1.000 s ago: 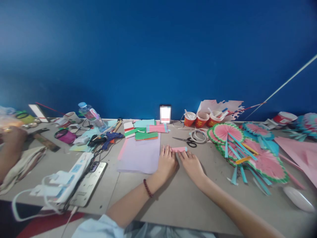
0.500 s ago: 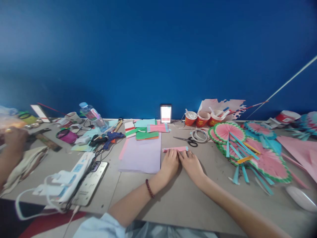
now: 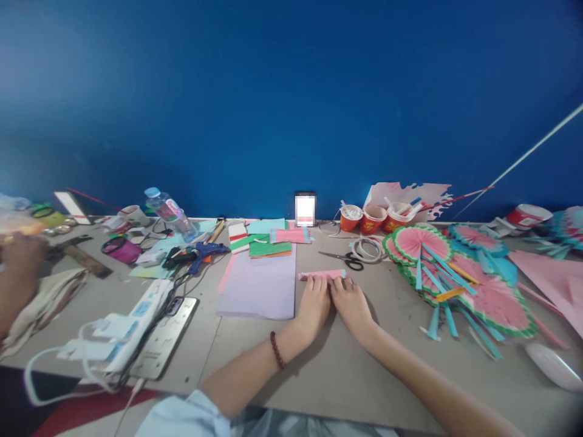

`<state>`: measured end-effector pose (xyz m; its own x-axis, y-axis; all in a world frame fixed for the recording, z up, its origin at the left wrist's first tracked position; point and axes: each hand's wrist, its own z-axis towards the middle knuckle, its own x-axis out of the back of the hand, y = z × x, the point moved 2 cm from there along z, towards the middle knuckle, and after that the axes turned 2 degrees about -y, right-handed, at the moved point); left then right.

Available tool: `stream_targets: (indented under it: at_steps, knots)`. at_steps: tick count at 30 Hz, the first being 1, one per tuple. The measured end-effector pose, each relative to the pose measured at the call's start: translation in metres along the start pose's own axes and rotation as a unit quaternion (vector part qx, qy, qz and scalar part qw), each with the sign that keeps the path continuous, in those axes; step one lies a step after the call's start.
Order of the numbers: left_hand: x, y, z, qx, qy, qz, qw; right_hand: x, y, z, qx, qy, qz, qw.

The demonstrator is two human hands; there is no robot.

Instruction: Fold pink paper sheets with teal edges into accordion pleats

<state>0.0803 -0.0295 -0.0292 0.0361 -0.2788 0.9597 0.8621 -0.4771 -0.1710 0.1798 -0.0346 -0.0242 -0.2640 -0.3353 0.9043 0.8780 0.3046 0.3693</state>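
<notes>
A narrow folded strip of pink paper [image 3: 322, 275] with light-blue ends lies on the table before me. My left hand [image 3: 316, 303] has its fingertips on the strip's near edge, left of its middle. Against it, my right hand [image 3: 348, 301] grips the same edge toward the right end. Both thumbs are hidden under the hands. Just beyond the strip is a pair of black scissors [image 3: 348, 261]. To the left lies a stack of lilac paper [image 3: 259, 285], with folded green paper [image 3: 270, 249] and a pleated pink piece [image 3: 290, 235] at its far end.
Watermelon-patterned paper fans [image 3: 494, 294] spread at right, near a white mouse [image 3: 553, 366]. Red paper cups [image 3: 374, 220] line the wall. On the left are a power strip [image 3: 141, 325], a phone [image 3: 166, 340], a blue glue gun [image 3: 203, 255], a bottle [image 3: 170, 212] and another person's hand [image 3: 22, 261].
My hands have shifted slightly along the strip, the right fingers flattening a little. The strip stays in nearly the same place. The other person's hand at far left has moved slightly left.
</notes>
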Motion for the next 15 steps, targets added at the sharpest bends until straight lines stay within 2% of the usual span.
stream_targets:
  at_steps: [8, 15]
  knots:
    - [-0.0006, -0.0008, -0.0034, 0.001, 0.026, -0.009, 1.0, -0.0016, 0.0016, -0.0045, -0.008, 0.007, 0.029, 1.0]
    - [0.007, 0.002, -0.0043, 0.036, 0.009, -0.052, 0.998, -0.0001, 0.0014, -0.0031, 0.0, -0.001, 0.015, 1.0]
